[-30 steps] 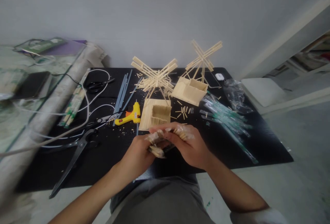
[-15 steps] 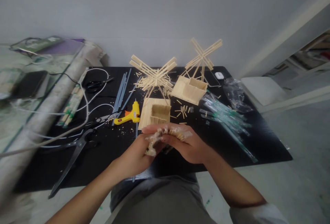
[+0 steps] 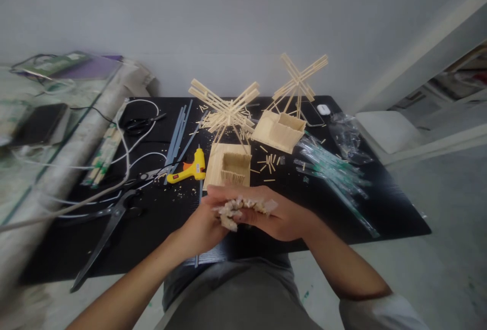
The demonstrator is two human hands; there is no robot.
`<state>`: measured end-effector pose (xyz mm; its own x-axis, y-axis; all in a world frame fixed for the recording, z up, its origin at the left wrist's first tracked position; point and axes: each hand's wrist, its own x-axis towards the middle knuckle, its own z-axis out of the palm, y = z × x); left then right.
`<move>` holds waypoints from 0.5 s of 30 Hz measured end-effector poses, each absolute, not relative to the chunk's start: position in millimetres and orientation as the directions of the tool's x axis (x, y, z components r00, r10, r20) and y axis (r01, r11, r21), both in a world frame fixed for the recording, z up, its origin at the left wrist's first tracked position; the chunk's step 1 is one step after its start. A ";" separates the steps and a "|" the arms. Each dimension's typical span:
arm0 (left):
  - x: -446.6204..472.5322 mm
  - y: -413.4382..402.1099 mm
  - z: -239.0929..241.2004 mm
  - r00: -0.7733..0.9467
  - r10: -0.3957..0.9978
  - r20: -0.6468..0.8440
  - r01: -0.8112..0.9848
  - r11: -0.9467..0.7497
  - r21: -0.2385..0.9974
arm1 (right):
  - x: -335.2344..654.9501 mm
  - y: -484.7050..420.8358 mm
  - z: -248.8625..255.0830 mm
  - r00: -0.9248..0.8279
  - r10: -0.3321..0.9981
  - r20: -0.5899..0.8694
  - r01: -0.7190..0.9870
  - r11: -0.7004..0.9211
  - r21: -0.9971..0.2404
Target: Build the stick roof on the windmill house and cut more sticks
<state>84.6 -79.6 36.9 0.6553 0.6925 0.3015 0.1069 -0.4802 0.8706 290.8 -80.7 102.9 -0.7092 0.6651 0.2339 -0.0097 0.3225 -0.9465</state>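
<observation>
Above the table's front edge, my left hand (image 3: 203,228) and my right hand (image 3: 283,213) are both closed around a bundle of short wooden sticks (image 3: 247,204) with clear plastic about it. Its pale ends face up in a curved row; the lower part is hidden by my fingers. Just beyond my hands stands a wooden windmill model (image 3: 213,165), with a small box of upright sticks on its base and crossed blades behind. A second windmill model (image 3: 262,132) sits farther back to the right. The yellow glue gun (image 3: 192,169) stands left of the nearer model.
Large scissors (image 3: 104,239) and cables (image 3: 127,160) lie on the left of the black table (image 3: 171,239). Grey strips (image 3: 178,135) lie behind the glue gun. Plastic-wrapped packs (image 3: 331,168) are at right, near loose sticks (image 3: 270,162) and crumpled clear plastic (image 3: 348,140).
The bundle has tilted slightly between my hands, and my right hand's fingers have shifted a little on it. Both hands keep hold of it. The view has moved slightly.
</observation>
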 end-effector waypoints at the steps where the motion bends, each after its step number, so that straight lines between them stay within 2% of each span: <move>1: 84.8 -78.7 40.9 0.671 0.679 0.298 0.100 -0.481 0.871 | 291.8 -80.0 103.3 -0.717 0.656 0.237 -0.007 0.334 -0.943; 6: 88.9 -77.9 54.7 0.675 0.698 0.237 0.101 -0.406 0.908 | 291.2 -82.0 101.9 -0.677 0.686 0.265 0.021 0.378 -0.925; 11: 95.3 -82.7 35.4 0.647 0.755 0.108 0.077 -0.205 0.976 | 286.0 -90.6 97.2 -0.578 0.778 0.245 0.017 0.311 -0.950; 15: 99.2 -84.2 30.2 0.618 0.774 0.136 0.071 -0.228 0.971 | 287.0 -98.4 85.5 -0.543 0.808 0.230 0.025 0.289 -0.957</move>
<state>99.2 -84.2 30.2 0.6178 0.7744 0.1365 0.0715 -0.2282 0.9710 287.0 -98.4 85.5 -0.5430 0.8076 0.2298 0.0253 0.2893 -0.9569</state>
